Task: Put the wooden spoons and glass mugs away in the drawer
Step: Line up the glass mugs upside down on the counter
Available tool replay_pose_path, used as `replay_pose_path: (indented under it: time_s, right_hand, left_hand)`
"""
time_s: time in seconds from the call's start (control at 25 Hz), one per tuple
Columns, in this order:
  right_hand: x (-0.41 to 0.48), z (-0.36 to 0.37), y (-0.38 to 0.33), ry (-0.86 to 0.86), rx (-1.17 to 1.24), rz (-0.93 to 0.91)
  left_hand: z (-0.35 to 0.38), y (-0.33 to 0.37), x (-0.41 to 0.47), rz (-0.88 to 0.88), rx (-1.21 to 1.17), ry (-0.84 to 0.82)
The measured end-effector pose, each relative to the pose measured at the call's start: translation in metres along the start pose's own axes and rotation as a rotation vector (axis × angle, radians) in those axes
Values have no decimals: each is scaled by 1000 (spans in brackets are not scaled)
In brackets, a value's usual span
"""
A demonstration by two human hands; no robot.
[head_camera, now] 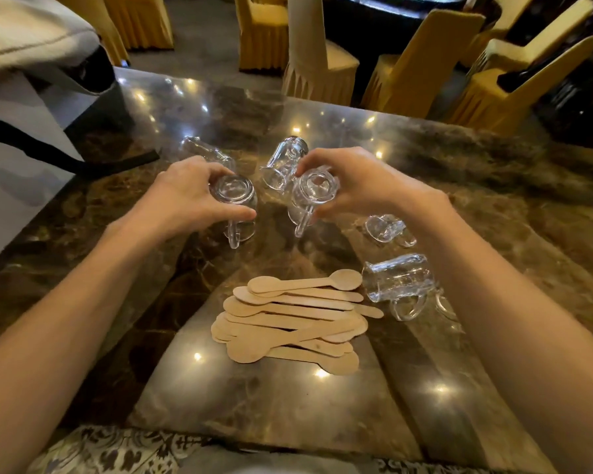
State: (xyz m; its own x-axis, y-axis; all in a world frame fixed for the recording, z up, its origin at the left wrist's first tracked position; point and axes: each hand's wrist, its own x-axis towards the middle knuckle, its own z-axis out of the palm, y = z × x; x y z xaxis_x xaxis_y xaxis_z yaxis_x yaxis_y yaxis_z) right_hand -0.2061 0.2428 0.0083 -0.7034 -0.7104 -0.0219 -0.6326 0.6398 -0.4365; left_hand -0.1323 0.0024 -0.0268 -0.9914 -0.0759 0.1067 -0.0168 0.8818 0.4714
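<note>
Mid-frame, the left hand (185,196) is gripping a clear handled glass mug (235,200) by its base, the right hand (350,186) a second mug (310,196), likely for carrying both; pale wooden spoons (288,319) are lying piled below (drawer unseen).

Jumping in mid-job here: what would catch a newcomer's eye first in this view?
Both hands are at the middle of the marble table, each holding a glass mug, base toward the camera: the left hand has the left mug, the right hand the right mug. Nearer the camera lies a pile of wooden spoons, with a tipped mug on its side just right of it.
</note>
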Motion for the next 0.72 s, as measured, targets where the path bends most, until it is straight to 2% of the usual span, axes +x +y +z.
replay_pose_path:
  time_s: [0.4,0.72]
  right_hand:
    - [13,2,18,-84,49,40]
    - [24,3,24,-82,55,47]
  left_hand:
    - [15,23,29,38,-2,-15]
    - [19,29,38,58,-13,-39]
